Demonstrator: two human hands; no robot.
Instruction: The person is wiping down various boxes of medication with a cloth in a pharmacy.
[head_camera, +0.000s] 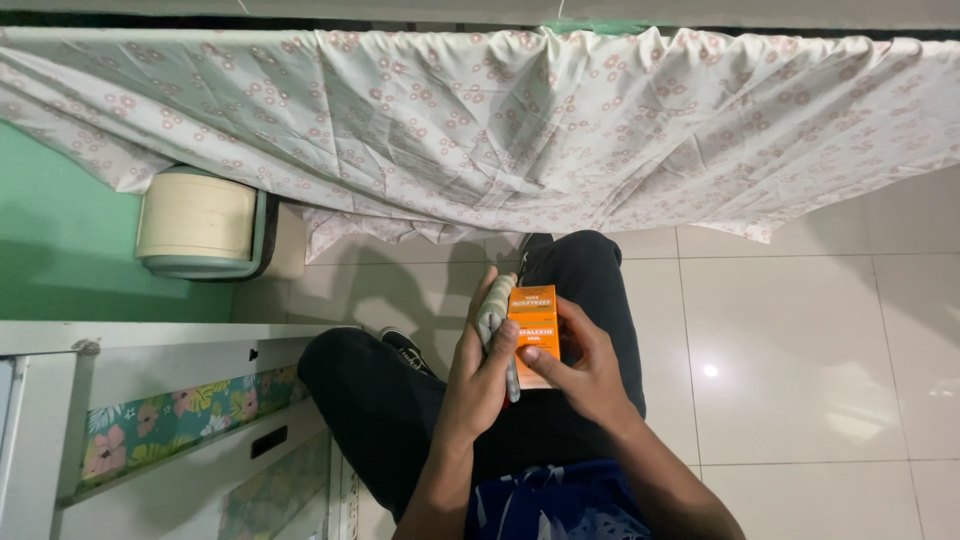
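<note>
In the lower middle of the frame, the left hand (478, 372) and the right hand (585, 375) together hold a small orange cardboard box (533, 335) upright over the lap. The left hand's fingers are curled, pressing a folded grey cloth (493, 318) against the box's left edge; the right hand's fingers pinch the box's right side and lower corner. To handle this well, I judge the right hand should keep the box steady while the cloth stays flat against one face at a time (a loose fold would slip off the narrow edge).

The person sits in black trousers (590, 270) above a glossy pale tiled floor (800, 340). A floral white-and-pink fabric (480, 130) hangs across the top of the frame. At upper left stands a cream round bin (195, 220) by a green wall (50, 240); at lower left, a white frame with floral-patterned panels (170, 430).
</note>
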